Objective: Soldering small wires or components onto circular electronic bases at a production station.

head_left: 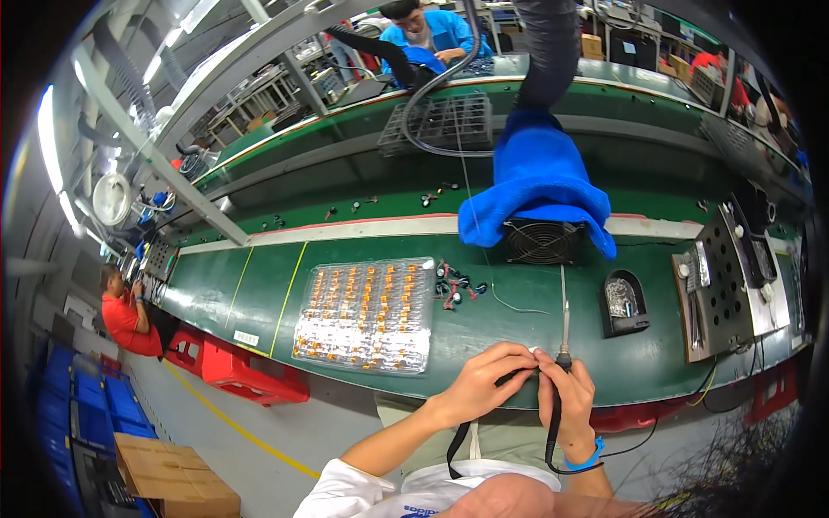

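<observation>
Close to the bench's front edge, my two hands meet at the fingertips. My right hand [568,397] is closed around a soldering iron [566,332], whose metal tip points away from me; its black cable runs back past my wrist. The fingers of my left hand [488,380] are closed in a pinch. A small whitish bit shows between the fingertips of both hands, too small and covered to name. Beyond my left hand lies a clear plastic tray [428,332] of small orange parts in rows. Several small black parts with red wires [453,289] are loose beside it.
A fan [541,243] under a blue cloth hood [540,186] stands ahead. Thin wire [518,308] hangs down to the green bench. At right are a black bin [639,326] and a perforated metal box [725,285]. Across the line sits a co-worker in blue [445,34].
</observation>
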The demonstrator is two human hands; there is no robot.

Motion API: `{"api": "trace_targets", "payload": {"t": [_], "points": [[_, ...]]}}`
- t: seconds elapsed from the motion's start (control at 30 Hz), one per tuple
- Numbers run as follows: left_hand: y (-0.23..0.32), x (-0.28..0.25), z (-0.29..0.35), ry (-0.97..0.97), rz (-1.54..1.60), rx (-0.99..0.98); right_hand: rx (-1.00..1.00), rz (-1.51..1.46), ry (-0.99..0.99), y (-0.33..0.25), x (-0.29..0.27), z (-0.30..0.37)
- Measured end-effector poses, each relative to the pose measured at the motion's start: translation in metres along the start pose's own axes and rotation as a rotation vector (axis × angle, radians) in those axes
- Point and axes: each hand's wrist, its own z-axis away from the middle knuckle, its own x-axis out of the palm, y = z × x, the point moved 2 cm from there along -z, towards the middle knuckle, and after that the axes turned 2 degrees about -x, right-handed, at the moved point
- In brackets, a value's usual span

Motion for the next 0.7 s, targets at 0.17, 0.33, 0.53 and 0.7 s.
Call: {"api": "trace_targets", "payload": {"t": [0.17,0.33,0.53,0.7], "points": [[0.004,-0.008,0.007,0.014,0.002,-0.019,-0.029,0.005,-0.047,0.000,0.008,0.000],[0.037,-0.084,0.017,0.124,-0.337,0.096,0.042,0.041,-0.103,-0.003,0.001,-0.003],[-0.027,-0.274,0.041,0.419,-0.743,-0.358,0.017,-0.053,-0.057,0.000,0.003,0.002],[-0.061,-0.329,0.066,0.275,-0.788,-0.433,-0.004,-0.071,-0.023,0.003,0.002,0.006]]}}
